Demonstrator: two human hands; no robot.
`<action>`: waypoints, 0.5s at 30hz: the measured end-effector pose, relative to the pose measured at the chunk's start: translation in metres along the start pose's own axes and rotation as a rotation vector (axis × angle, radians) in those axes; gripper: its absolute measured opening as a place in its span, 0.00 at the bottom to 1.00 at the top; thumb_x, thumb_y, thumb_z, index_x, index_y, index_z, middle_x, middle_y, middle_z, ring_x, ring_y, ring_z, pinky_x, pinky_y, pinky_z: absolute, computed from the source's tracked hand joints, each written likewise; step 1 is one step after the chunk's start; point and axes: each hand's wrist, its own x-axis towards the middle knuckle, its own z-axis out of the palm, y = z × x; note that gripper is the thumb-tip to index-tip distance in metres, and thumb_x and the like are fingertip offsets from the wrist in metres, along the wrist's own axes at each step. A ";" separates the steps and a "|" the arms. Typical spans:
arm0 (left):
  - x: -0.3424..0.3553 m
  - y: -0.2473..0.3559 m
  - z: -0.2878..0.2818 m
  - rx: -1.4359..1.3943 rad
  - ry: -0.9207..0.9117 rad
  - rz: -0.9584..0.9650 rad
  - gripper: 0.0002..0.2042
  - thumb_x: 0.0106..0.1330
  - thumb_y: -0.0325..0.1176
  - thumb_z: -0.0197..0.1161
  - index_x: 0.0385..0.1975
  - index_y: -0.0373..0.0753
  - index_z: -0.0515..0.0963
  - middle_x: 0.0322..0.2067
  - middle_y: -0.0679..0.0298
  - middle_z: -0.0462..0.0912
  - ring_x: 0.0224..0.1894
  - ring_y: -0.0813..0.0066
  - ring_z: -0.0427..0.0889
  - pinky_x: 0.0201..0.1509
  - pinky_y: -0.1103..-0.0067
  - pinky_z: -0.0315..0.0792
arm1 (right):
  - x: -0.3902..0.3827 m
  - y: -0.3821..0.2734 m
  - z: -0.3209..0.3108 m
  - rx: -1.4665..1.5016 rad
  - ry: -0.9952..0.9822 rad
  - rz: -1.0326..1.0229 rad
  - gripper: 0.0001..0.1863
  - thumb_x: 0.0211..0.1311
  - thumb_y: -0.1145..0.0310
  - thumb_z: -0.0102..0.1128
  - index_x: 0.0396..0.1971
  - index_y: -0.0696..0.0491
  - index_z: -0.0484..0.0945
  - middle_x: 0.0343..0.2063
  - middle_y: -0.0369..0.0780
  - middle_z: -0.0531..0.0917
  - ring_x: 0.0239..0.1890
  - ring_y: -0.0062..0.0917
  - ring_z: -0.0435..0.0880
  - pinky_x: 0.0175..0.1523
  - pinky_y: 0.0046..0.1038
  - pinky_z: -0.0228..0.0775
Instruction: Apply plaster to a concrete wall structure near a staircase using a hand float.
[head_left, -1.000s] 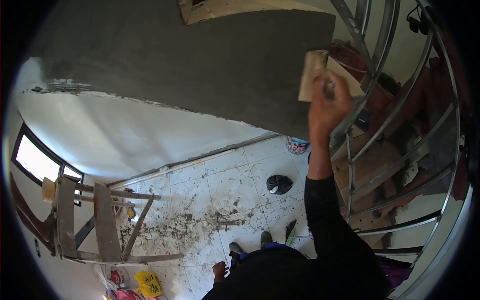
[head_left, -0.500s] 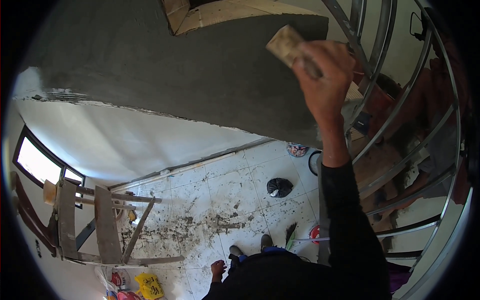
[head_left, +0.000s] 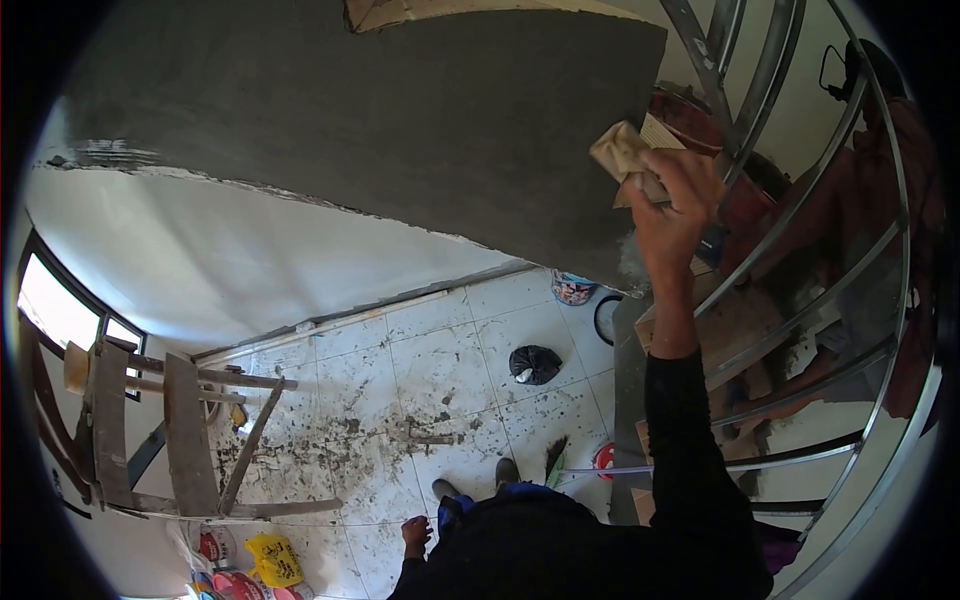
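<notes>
While the person's right hand [head_left: 680, 205] is closed with fingers and thumb round a tan, roughly rectangular block [head_left: 617, 150], that block sits at the right edge of the dark grey plastered surface [head_left: 400, 120], near the curved metal railing [head_left: 763, 95], though I cannot tell whether they touch there. Lower down, the left hand [head_left: 416, 537] hangs half-curled above the dirt-spattered white tile floor [head_left: 440, 345], and from here I cannot tell if it holds anything.

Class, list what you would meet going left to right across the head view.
Window → yellow bag → left hand → black plastic bag → right hand holding a tan block → another person.
</notes>
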 end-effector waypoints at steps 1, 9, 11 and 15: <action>0.000 0.001 0.003 0.051 0.019 0.008 0.14 0.62 0.37 0.61 0.42 0.35 0.82 0.30 0.62 0.84 0.25 0.71 0.84 0.20 0.78 0.71 | 0.004 0.001 -0.001 -0.004 -0.003 0.002 0.13 0.44 0.75 0.71 0.34 0.51 0.84 0.31 0.33 0.83 0.37 0.28 0.79 0.50 0.34 0.64; -0.008 0.020 0.016 0.078 -0.055 -0.002 0.13 0.64 0.37 0.61 0.44 0.38 0.79 0.32 0.63 0.83 0.27 0.71 0.83 0.21 0.76 0.71 | -0.010 -0.027 0.031 0.180 0.181 0.369 0.13 0.49 0.73 0.72 0.36 0.56 0.83 0.28 0.41 0.82 0.32 0.31 0.81 0.39 0.32 0.69; -0.010 0.019 0.013 0.003 -0.033 0.032 0.15 0.64 0.37 0.61 0.46 0.36 0.79 0.34 0.61 0.83 0.28 0.69 0.84 0.23 0.76 0.73 | -0.037 -0.032 0.043 0.163 0.160 0.426 0.12 0.49 0.72 0.72 0.36 0.57 0.83 0.28 0.42 0.82 0.31 0.31 0.82 0.37 0.32 0.70; -0.023 0.024 0.017 0.092 0.006 0.033 0.13 0.64 0.37 0.62 0.42 0.37 0.82 0.30 0.62 0.84 0.26 0.69 0.85 0.20 0.76 0.72 | 0.002 -0.011 0.039 0.159 0.287 0.372 0.09 0.54 0.71 0.70 0.34 0.57 0.83 0.27 0.41 0.81 0.29 0.33 0.81 0.35 0.34 0.69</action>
